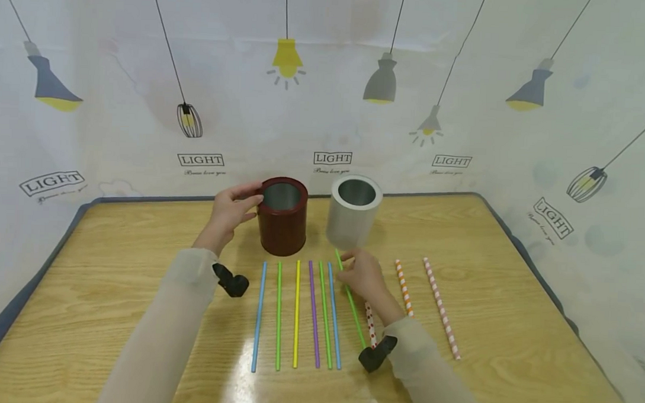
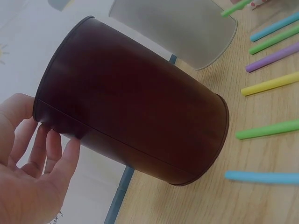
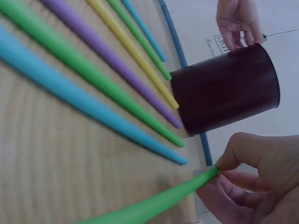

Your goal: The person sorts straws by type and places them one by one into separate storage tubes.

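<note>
Plain green straw [image 1: 352, 306], slim and smooth, is in the right hand [image 1: 364, 275], over the wood-grain tabletop [image 1: 84, 312], just right of the row of plain straws. Right grip: thumb and finger pinched together on the straw near its far end, practically no gap. Straw runs at a slant, far tip in front of the white cylinder's base in the head view; far end looks raised. Can't tell if the near end touches wood.

Left hand [image 1: 231, 213]: at the rim of the dark red open-topped cylinder [image 1: 282, 230]. Left grip is loose, fingers partly spread, fingertips touching near the rim. Cylinder is upright, base on the tabletop. White open-topped cylinder [image 1: 349, 223] stands upright just to its right, apart from it.

Row in front of the cylinders, left to right, all lying roughly lengthwise and apart: light blue straw [image 1: 259, 318], bright green straw [image 1: 278, 318], yellow straw [image 1: 296, 313], purple straw [image 1: 314, 314], second bright green straw [image 1: 325, 314], second light blue straw [image 1: 334, 314].

Right side: white straw with red dots [image 1: 370, 325], partly hidden by the right hand and wrist; orange-and-white patterned straw [image 1: 403, 287], near end hidden by the arm; pink-and-white patterned straw [image 1: 441, 306], farthest right.

Behind: pale backdrop [image 1: 330, 124] with printed hanging lamps.
</note>
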`<act>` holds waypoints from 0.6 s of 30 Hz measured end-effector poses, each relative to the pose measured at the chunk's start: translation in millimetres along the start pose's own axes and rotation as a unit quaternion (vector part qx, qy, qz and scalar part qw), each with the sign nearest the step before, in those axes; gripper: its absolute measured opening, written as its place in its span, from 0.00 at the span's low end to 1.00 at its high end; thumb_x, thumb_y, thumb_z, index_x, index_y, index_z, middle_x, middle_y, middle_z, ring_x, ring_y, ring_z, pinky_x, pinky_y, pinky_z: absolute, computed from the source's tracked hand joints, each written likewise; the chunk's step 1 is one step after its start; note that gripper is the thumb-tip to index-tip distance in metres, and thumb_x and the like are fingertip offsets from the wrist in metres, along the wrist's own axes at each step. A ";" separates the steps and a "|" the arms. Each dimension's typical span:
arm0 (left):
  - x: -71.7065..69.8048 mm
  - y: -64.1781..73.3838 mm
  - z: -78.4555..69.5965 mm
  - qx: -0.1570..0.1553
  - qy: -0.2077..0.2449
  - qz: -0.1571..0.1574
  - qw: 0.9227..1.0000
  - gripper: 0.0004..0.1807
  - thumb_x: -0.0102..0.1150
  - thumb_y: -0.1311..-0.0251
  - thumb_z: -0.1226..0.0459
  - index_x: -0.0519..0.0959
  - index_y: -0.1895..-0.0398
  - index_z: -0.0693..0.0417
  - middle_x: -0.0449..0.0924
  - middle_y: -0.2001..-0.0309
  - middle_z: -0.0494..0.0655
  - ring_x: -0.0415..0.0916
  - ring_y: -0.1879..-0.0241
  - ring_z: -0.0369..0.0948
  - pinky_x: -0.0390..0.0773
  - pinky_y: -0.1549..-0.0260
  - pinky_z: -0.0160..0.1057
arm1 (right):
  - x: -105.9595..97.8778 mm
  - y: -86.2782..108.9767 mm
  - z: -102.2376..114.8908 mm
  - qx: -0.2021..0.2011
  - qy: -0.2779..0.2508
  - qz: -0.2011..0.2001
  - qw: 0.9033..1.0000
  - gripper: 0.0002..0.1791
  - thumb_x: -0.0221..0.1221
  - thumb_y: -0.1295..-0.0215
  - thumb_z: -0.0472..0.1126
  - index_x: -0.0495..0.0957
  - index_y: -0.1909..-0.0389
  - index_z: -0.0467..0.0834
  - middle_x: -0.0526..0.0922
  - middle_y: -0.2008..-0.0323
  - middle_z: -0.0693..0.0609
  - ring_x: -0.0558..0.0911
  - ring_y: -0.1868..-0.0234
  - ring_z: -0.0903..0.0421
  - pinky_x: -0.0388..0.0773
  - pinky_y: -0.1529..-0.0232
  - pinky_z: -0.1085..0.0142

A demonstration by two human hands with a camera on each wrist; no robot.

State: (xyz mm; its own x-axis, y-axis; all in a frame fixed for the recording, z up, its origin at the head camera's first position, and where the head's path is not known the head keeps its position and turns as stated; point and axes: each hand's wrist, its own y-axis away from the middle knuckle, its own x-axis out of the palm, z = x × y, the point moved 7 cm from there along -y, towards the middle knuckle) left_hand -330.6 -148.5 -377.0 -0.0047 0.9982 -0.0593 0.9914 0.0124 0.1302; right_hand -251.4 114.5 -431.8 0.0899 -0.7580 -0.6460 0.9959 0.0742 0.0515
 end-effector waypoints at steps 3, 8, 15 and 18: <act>-1.2 -0.4 0.7 -0.002 0.003 -0.001 1.000 0.23 0.58 0.40 0.64 0.72 0.40 0.54 0.70 0.51 0.47 0.73 0.53 0.39 0.74 0.52 0.44 | -7.1 -2.3 8.6 -0.011 -0.020 -0.007 1.000 0.20 0.60 0.53 0.28 0.75 0.55 0.33 0.77 0.80 0.49 0.71 0.85 0.60 0.68 0.85 0.70; -1.2 -0.3 1.2 -0.001 0.011 0.001 1.000 0.23 0.58 0.40 0.64 0.72 0.40 0.54 0.70 0.52 0.46 0.73 0.53 0.40 0.72 0.50 0.47 | -20.7 -5.9 28.6 -0.047 -0.037 -0.029 0.998 0.21 0.57 0.55 0.28 0.74 0.55 0.35 0.76 0.79 0.49 0.71 0.86 0.60 0.70 0.84 0.69; -1.1 0.4 0.3 0.007 0.006 0.006 1.000 0.23 0.57 0.40 0.64 0.72 0.40 0.54 0.69 0.53 0.47 0.72 0.54 0.40 0.75 0.53 0.44 | -38.6 -18.7 60.2 -0.104 -0.049 -0.032 0.993 0.22 0.55 0.54 0.25 0.73 0.53 0.34 0.74 0.80 0.48 0.70 0.87 0.60 0.70 0.85 0.70; -0.6 0.0 0.3 0.007 0.005 0.007 1.000 0.23 0.57 0.40 0.64 0.72 0.40 0.53 0.69 0.52 0.47 0.73 0.54 0.40 0.75 0.54 0.43 | -47.1 -25.0 74.8 -0.133 -0.049 -0.034 0.989 0.22 0.54 0.54 0.24 0.73 0.53 0.34 0.74 0.79 0.47 0.71 0.85 0.59 0.72 0.85 0.69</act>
State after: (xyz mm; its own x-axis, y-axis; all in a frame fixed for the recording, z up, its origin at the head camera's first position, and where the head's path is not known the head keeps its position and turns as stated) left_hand -330.6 -149.1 -377.3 0.0080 0.9988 -0.0476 0.9932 -0.0024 0.1165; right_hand -279.9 99.9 -345.8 0.0362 -0.8250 -0.5640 0.9633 0.1790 -0.2000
